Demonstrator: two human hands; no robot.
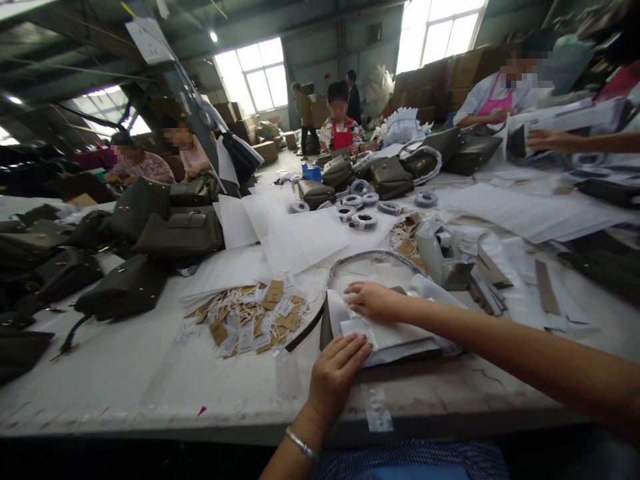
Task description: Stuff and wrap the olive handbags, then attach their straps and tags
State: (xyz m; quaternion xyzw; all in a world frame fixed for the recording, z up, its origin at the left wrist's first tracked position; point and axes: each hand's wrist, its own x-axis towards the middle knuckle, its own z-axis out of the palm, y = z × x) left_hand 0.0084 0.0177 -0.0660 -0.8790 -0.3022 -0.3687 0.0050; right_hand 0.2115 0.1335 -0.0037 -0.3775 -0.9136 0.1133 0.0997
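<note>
A dark handbag [326, 327] lies flat at the table's near edge, mostly covered by white wrapping paper [395, 333]. Its wrapped handle [373, 255] arches away from me on the far side. My left hand [341, 363] rests on the near left edge of the paper, fingers stretched out. Farther up, my right hand [375, 301] lies on top of the sheet with its fingers extended. Both palms face down, so their undersides are hidden. Left of the bag spreads a pile of brown and white hang tags [255, 317] with strings.
A grey tape dispenser [443, 257] stands beyond my right forearm. White sheets [300, 237] and wrapped strap coils [363, 220] lie farther back. Dark handbags [180, 230] crowd the left side. Several people sit around the table; a co-worker's hand [550, 140] reaches in at right.
</note>
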